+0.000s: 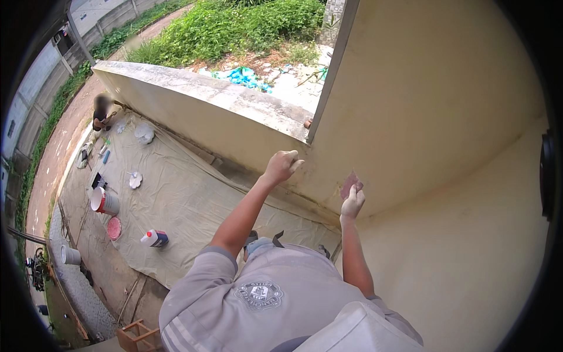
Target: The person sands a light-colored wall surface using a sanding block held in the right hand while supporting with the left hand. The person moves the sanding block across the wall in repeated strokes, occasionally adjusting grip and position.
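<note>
My right hand [352, 203] is closed on a reddish-brown piece of sandpaper [350, 186], which it holds close against the yellowish wall [410, 135]. A small rough patch shows on the wall beside the sheet; whether the sheet touches the wall I cannot tell. To the left, my left hand [282, 166] is raised with its fingers curled in, and nothing shows in it. It is nearest to the low wall [217, 114], below the corner of the opening. Both hands look whitish, as if dusty or gloved.
A drop cloth [193, 193] covers the floor. On or near it stand a white and red bucket [107, 201], its pink lid [114, 228], a jug [155, 237] and a white bag [144, 133]. Another person [102, 111] crouches at the far left. A wooden stool [139, 336] stands lower left.
</note>
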{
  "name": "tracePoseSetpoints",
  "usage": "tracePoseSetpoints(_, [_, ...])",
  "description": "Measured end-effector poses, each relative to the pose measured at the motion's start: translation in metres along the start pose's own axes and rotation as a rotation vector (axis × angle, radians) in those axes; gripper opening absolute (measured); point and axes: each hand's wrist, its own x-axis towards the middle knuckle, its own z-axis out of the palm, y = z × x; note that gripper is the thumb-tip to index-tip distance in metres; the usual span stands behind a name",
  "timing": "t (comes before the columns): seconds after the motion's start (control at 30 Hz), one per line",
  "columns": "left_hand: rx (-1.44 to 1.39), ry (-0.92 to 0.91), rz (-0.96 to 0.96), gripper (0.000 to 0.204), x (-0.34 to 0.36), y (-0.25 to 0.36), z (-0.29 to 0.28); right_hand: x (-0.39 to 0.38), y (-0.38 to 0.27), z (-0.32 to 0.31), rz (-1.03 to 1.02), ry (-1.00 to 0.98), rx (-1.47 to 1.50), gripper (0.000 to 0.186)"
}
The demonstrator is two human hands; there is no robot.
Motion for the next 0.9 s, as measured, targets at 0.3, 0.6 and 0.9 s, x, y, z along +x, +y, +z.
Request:
tracePoseSetpoints(0.3, [-0.201, -0.053, -0.149, 0.015, -0.072, -0.145, -0.085, -0.079, 0.019, 0.133, 0.22, 0.056, 0.028, 0.023])
tracePoseSetpoints(0.6, [-0.276, -0.091, -0.217, 0.019, -0.068, -0.189, -0.131, -0.097, 0.02, 0.182, 0.265, -0.071, -0.126, 0.038])
tracePoseSetpoints(0.9, [-0.255, -0.105, -0.008, 0.017, -0.023, -0.162, -0.121, -0.077, -0.005, 0.194, 0.097, 0.042, -0.084, 0.024])
